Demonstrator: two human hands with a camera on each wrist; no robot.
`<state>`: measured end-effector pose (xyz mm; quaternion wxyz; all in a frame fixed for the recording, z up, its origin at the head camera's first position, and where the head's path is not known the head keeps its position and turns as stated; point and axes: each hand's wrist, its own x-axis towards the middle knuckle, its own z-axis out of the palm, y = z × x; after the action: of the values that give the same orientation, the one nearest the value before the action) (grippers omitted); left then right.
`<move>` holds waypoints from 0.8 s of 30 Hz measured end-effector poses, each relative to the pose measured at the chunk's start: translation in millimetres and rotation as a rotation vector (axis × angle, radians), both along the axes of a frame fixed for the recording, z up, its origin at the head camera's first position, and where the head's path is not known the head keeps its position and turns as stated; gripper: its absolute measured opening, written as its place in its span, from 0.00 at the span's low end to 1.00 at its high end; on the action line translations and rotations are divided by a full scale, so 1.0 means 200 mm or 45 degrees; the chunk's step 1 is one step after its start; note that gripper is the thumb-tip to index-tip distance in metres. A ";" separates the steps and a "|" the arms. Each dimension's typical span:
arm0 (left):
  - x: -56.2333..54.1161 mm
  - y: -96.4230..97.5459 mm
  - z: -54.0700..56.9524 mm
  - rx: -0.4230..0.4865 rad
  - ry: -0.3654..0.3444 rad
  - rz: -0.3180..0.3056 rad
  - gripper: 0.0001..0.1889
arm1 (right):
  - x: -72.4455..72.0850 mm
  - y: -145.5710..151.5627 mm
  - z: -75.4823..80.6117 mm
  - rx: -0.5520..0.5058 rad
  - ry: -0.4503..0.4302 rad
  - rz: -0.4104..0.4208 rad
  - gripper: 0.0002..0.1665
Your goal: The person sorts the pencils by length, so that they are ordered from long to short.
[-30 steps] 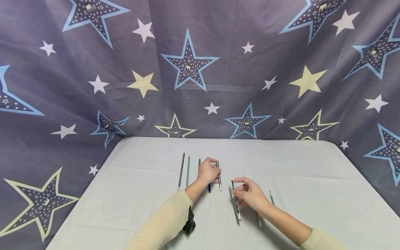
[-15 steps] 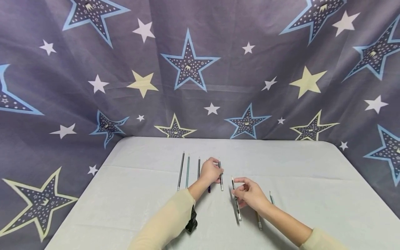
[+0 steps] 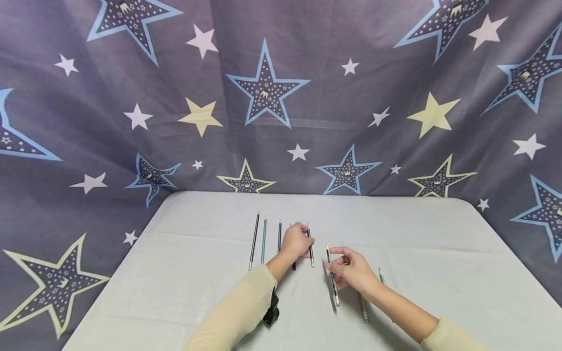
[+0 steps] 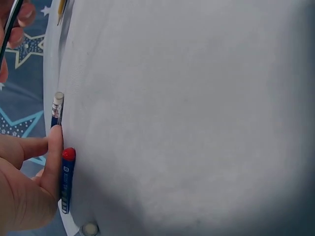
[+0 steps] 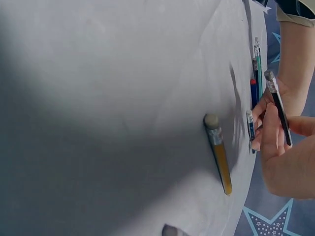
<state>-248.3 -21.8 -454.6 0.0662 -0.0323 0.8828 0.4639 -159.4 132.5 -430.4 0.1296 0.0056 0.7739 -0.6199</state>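
Observation:
My left hand [image 3: 297, 241] pinches a dark pencil [image 3: 312, 258] that lies on the white table, its white eraser toward me. In the left wrist view, the index finger runs along that pencil [image 4: 57, 105], beside a blue pencil with a red end [image 4: 67, 179]. My right hand [image 3: 354, 271] holds another dark pencil [image 3: 335, 291] between thumb and fingers, tilted, its point away from me and a shadow beside it. The right wrist view shows the eraser end of this held pencil [image 5: 276, 96] in front of the left hand.
Left of the left hand, a black pencil [image 3: 254, 241], a teal pencil [image 3: 264, 239] and a dark pencil [image 3: 279, 235] lie side by side. A yellow pencil [image 3: 364, 310] and another teal pencil [image 3: 381, 276] are partly hidden by the right arm. A star-patterned cloth [image 3: 281, 146] hangs behind the table.
My left hand has slid its pencil slightly to the right, away from the row. My right hand and its pencil have shifted a little, the eraser end now slightly farther from me.

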 end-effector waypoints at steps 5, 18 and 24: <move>0.00 0.00 0.00 -0.045 0.004 -0.002 0.18 | -0.02 0.01 0.01 0.005 0.019 -0.017 0.28; 0.00 0.01 0.00 -0.045 0.027 0.004 0.17 | -0.08 0.03 0.02 -0.005 0.027 -0.085 0.27; 0.00 0.00 0.00 -0.063 0.035 0.007 0.17 | -0.11 0.04 0.01 -0.007 0.033 -0.093 0.28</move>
<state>-248.5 -21.2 -455.1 0.0522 -0.0300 0.8948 0.4423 -181.2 139.8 -428.6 0.0969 0.0255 0.7730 -0.6265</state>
